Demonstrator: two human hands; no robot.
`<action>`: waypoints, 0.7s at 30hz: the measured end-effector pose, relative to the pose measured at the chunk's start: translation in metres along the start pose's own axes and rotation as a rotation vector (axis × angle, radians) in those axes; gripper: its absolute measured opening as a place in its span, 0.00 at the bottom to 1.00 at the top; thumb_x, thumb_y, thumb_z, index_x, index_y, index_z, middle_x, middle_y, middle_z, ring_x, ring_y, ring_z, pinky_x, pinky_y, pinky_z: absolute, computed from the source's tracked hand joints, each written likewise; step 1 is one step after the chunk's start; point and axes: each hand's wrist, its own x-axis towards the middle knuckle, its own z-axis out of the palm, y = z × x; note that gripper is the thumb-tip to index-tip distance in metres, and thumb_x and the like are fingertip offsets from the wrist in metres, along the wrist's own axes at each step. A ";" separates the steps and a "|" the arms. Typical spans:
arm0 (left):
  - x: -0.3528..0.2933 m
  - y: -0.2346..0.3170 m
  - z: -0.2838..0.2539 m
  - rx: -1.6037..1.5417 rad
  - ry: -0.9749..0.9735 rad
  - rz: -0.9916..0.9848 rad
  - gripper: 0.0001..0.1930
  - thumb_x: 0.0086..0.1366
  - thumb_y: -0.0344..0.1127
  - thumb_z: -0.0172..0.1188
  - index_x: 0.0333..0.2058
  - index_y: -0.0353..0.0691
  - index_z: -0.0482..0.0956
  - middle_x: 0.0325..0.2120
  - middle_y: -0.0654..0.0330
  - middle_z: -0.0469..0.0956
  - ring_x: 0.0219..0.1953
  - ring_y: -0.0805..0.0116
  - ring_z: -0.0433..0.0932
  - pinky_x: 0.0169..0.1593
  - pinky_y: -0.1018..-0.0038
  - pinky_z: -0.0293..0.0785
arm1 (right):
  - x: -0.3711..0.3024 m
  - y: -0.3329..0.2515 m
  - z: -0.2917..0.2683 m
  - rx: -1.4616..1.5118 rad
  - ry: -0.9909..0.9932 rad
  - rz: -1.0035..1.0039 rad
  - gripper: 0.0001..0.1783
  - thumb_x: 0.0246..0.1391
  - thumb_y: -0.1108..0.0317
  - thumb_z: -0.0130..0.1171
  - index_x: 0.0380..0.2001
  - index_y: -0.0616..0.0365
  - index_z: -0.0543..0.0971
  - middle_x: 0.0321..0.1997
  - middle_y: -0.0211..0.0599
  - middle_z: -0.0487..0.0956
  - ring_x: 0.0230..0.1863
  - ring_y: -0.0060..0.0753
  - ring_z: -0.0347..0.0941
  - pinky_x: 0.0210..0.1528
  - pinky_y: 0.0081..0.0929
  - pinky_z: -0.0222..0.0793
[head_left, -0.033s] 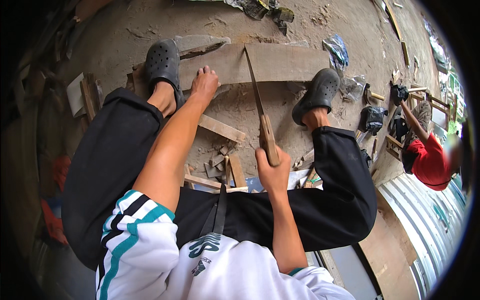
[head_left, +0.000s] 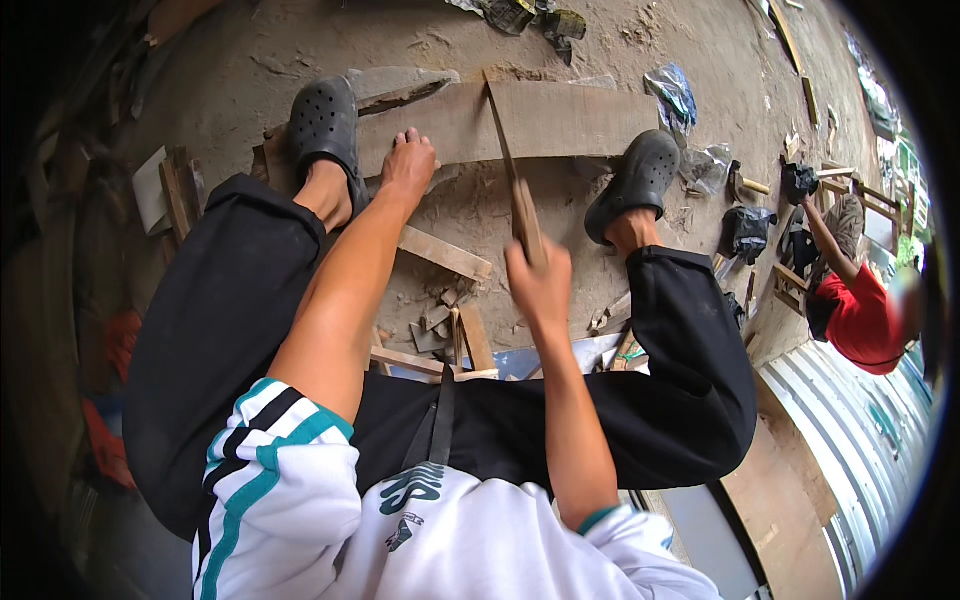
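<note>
A wide wooden board (head_left: 570, 125) lies across the ground, with a dark clog-style shoe (head_left: 330, 125) on its left end and another (head_left: 640, 185) against its right end. My left hand (head_left: 408, 168) presses on the board beside the left shoe, closed over its near edge with bent fingers. In my right hand (head_left: 540, 285) is the wooden handle of a handsaw (head_left: 508, 150), gripped in a fist blurred by motion. The saw's blade crosses the board near its middle, and the tip reaches past the far edge.
Wood offcuts (head_left: 445, 253) and chips lie between my legs. A hammer (head_left: 748, 185), a black plastic bag (head_left: 748, 235) and crumpled clear plastic (head_left: 706, 170) are at the right. Farther right sits a person in red (head_left: 858, 315), near corrugated metal sheeting (head_left: 850, 440).
My right hand has pushed the saw forward, away from me, so its handle is closer to the board and more blade shows beyond the far edge. The left hand stays in place.
</note>
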 end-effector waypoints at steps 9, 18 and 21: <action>0.002 0.000 0.003 0.010 0.058 0.016 0.25 0.61 0.44 0.64 0.50 0.29 0.75 0.55 0.37 0.70 0.56 0.42 0.73 0.56 0.59 0.75 | -0.059 -0.006 -0.022 -0.043 -0.027 -0.054 0.13 0.49 0.66 0.58 0.19 0.65 0.72 0.13 0.48 0.68 0.16 0.28 0.67 0.23 0.37 0.63; 0.003 -0.005 0.016 0.042 0.044 0.016 0.28 0.63 0.46 0.63 0.53 0.29 0.73 0.60 0.39 0.67 0.60 0.42 0.70 0.57 0.59 0.74 | -0.078 0.010 -0.022 0.080 0.050 -0.075 0.14 0.50 0.67 0.58 0.19 0.67 0.72 0.12 0.44 0.68 0.16 0.23 0.63 0.22 0.34 0.62; 0.003 -0.003 0.016 0.065 0.010 0.035 0.30 0.63 0.46 0.62 0.56 0.30 0.71 0.63 0.37 0.63 0.62 0.42 0.67 0.59 0.59 0.72 | -0.030 0.015 -0.016 0.024 -0.030 -0.022 0.14 0.52 0.67 0.58 0.19 0.65 0.72 0.13 0.26 0.65 0.19 0.16 0.61 0.21 0.27 0.58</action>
